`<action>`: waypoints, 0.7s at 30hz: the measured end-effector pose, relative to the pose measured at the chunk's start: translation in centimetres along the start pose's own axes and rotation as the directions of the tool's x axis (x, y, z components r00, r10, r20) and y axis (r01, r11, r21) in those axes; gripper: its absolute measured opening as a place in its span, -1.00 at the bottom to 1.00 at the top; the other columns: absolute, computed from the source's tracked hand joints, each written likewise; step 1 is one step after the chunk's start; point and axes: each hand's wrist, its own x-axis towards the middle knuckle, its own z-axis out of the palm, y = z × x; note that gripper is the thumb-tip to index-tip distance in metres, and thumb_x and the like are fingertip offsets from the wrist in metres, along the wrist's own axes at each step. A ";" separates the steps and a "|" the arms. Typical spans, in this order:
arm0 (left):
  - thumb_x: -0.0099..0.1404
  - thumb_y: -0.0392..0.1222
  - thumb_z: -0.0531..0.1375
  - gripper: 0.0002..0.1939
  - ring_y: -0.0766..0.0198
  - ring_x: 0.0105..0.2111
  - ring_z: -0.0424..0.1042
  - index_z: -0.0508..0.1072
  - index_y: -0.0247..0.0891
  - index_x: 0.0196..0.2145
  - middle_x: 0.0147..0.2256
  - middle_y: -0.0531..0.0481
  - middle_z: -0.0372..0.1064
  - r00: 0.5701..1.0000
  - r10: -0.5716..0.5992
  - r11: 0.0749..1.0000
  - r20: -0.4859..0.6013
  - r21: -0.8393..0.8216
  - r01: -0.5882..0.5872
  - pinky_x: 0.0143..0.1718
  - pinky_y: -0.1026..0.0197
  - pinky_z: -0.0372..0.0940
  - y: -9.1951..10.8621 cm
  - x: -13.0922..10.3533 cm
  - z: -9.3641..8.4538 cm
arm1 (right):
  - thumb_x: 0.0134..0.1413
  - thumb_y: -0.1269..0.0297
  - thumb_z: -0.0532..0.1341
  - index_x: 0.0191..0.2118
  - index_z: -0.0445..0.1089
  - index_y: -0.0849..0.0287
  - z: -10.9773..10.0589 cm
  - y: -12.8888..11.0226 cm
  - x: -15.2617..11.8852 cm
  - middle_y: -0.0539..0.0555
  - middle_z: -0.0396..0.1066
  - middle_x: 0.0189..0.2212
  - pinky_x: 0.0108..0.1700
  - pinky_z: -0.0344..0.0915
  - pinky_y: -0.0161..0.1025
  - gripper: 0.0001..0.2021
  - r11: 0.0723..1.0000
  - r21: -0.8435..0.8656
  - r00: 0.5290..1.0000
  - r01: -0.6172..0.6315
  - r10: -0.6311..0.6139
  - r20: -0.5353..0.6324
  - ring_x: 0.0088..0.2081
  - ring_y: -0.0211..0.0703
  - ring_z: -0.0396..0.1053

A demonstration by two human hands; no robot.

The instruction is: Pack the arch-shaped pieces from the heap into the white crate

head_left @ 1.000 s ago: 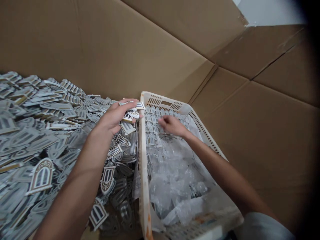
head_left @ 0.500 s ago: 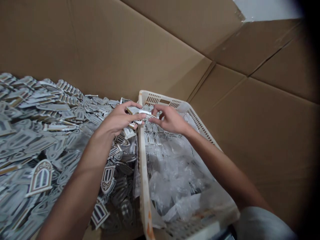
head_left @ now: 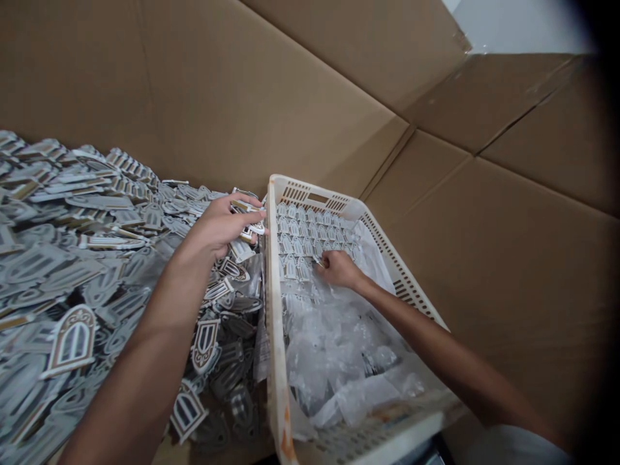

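My left hand is closed around a few small arched window-shaped pieces, white with brown trim, beside the basket's left rim. Inside the white plastic basket, my right hand pinches one such piece at the near end of the laid-out rows. Those rows of pieces lie side by side over the basket's far part. Clear plastic film bunches up in its near part. My right fingers partly hide the piece they hold.
A large heap of loose window-shaped pieces spreads across the left side. Tall cardboard walls rise behind the basket and to its right. Dark gaps show among the pieces by the basket's left side.
My right hand has left my left hand, moving down and right into the basket with one piece. My left hand has shifted slightly left, still holding pieces, and the rows are more exposed.
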 end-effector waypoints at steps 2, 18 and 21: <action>0.22 -0.43 0.42 -0.76 0.20 -0.50 0.54 0.54 -0.28 -0.18 -0.30 -0.17 0.53 1.000 0.003 1.000 -0.008 -0.004 -0.003 -0.66 0.34 0.28 -0.1 0.1 0.0 | 0.14 0.23 0.28 -0.50 0.24 0.11 1.0 -0.2 -0.1 0.05 0.37 -0.52 -0.36 0.01 -0.22 -0.74 0.999 -0.013 0.999 -0.036 0.036 -0.017 -0.43 -0.14 0.28; 0.20 -0.40 0.44 -0.76 0.17 -0.50 0.53 0.54 -0.27 -0.19 -0.39 -0.17 0.50 0.999 0.020 0.999 -0.027 0.045 -0.019 -0.64 0.33 0.30 -0.3 0.2 -0.1 | 0.20 0.14 0.29 -0.42 0.26 0.12 2.8 1.3 0.9 -0.07 0.32 -0.52 -0.37 0.09 -0.30 -0.73 0.926 0.333 0.982 -0.178 0.144 0.123 -0.44 -0.23 0.24; 0.21 -0.38 0.43 -0.75 0.17 -0.47 0.54 0.54 -0.27 -0.16 -0.37 -0.16 0.51 0.997 0.066 0.996 0.033 0.065 -0.068 -0.61 0.31 0.35 -0.6 0.3 -0.2 | 0.18 0.19 0.28 -0.40 0.24 0.12 3.4 2.1 1.0 -0.09 0.29 -0.52 -0.36 0.10 -0.32 -0.76 0.886 0.420 0.980 -0.198 0.175 0.093 -0.44 -0.25 0.23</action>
